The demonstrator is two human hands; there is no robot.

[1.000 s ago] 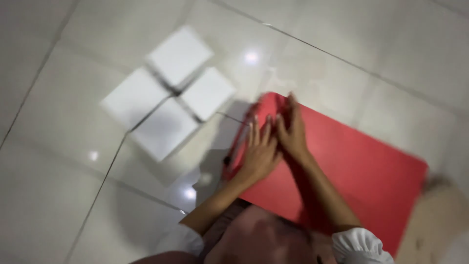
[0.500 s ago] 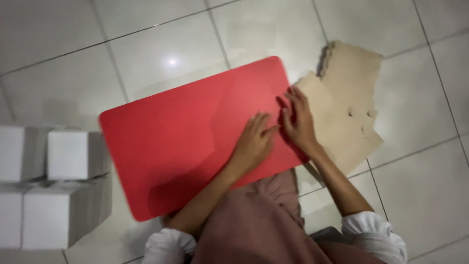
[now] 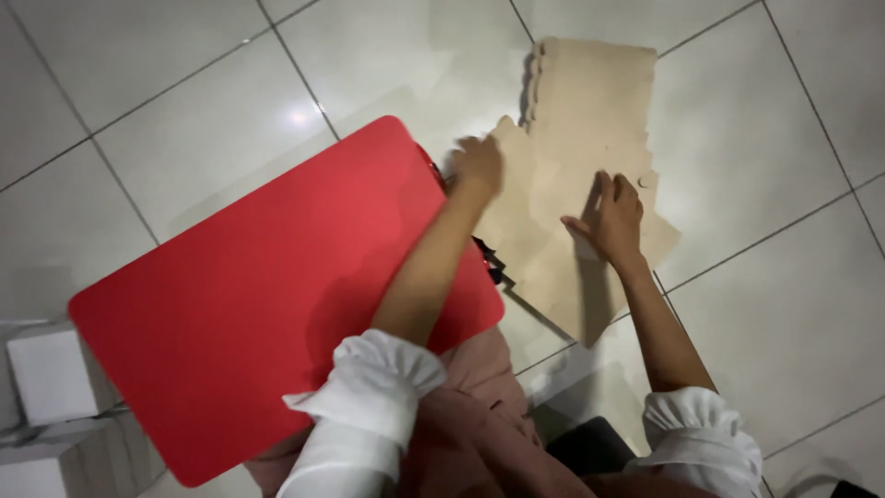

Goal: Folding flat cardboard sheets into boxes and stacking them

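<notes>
A flat die-cut sheet of brown cardboard (image 3: 581, 120) lies on the white tiled floor at the upper right. My left hand (image 3: 477, 166) rests with curled fingers on its left edge, right beside a large red board (image 3: 249, 286). My right hand (image 3: 610, 217) presses flat on the cardboard's middle, fingers together and pointing away from me. The red board lies flat across my lap and the floor to the left. Whether my left hand pinches the cardboard's edge is not clear.
Small white boxes (image 3: 51, 373) stand at the lower left edge beside the red board. A dark object (image 3: 490, 260) pokes out under the board's right edge. My pink skirt (image 3: 479, 433) and white frilled cuffs fill the bottom middle.
The view has swung right from the white boxes to the cardboard. Both hands have left the red board and moved onto the cardboard sheet, spreading apart.
</notes>
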